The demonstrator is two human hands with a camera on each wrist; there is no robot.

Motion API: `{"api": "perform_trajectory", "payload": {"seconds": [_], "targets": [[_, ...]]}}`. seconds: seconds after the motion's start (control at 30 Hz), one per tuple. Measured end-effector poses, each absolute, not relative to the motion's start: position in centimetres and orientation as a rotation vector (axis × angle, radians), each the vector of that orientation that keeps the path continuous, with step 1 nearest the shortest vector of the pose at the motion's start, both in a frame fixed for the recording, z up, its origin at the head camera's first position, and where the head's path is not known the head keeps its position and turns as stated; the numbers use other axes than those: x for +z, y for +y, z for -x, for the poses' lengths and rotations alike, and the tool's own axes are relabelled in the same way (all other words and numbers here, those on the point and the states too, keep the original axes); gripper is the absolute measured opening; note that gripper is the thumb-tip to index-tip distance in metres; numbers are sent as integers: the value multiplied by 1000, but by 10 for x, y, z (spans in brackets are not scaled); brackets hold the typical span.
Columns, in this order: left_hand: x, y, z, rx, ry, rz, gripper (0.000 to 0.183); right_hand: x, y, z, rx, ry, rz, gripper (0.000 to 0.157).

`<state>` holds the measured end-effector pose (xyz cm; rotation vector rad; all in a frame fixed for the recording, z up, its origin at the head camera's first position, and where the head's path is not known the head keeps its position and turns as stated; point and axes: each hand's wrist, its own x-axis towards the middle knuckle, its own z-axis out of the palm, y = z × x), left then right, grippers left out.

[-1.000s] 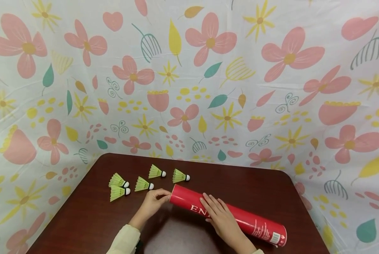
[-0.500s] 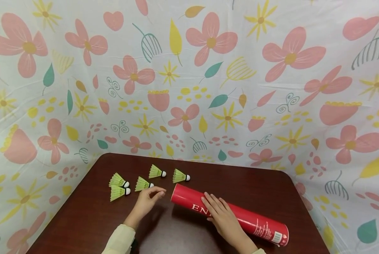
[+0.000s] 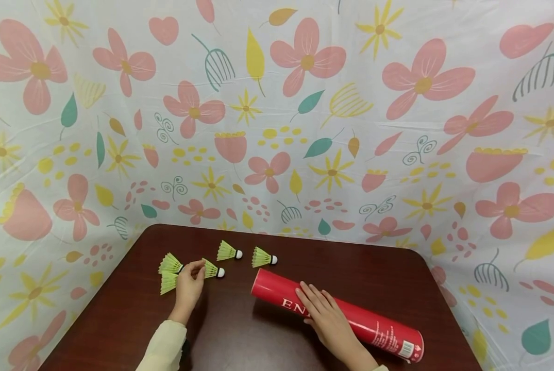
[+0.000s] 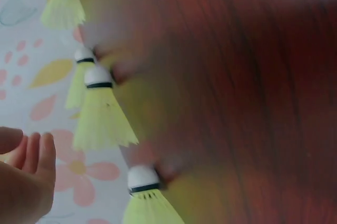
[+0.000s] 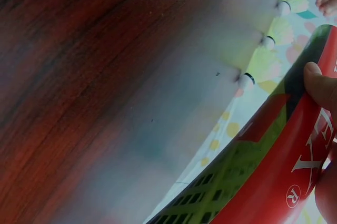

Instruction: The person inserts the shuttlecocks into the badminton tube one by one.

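My left hand (image 3: 189, 288) is over the left part of the table, its loosely bent fingers right at the yellow skirt of a shuttlecock (image 3: 214, 269). Nothing shows between those fingers in the left wrist view. Two more shuttlecocks (image 3: 168, 282) lie partly behind this hand, corks hidden in the head view. My right hand (image 3: 325, 319) holds a red shuttlecock tube (image 3: 374, 325), fingers across its top and thumb (image 5: 318, 84) on its near side. The tube slants from centre to lower right, with a shadow under its left end.
Farther back on the dark red-brown table (image 3: 341, 252) lie a shuttlecock (image 3: 229, 251) and, to its right, another shuttlecock (image 3: 264, 257), corks pointing right. A white cloth (image 3: 277, 129) printed with flowers hangs behind the table and along its sides.
My left hand has come away from the tube's left end and moved left to the shuttlecocks. My right hand and the tube have stayed nearly in place.
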<state>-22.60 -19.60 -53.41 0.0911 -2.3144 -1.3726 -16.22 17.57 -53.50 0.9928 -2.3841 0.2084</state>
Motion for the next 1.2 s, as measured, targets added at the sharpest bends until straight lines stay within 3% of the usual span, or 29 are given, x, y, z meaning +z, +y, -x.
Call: {"api": "perform_trajectory", "payload": {"seconds": [0.13,0.67,0.83,1.1,1.2], "targets": [[-535,-203,227,-1394,-2323,-174,24,-535,176,162,228,-2370,-997,55],[-548,-207,239,-1306,-2477,-270,18,-535,177,161,228,-2376,-985,64],[-550,-207,237,-1282,-2497,-264,14,-537,178,161,232,-2375,-993,57],[-550,-208,234,-1329,-2492,-255,11,-538,178,163,231,-2376,-995,61],[-551,-208,233,-1325,-2486,-242,10,-538,179,163,231,-2380,-996,55]]}}
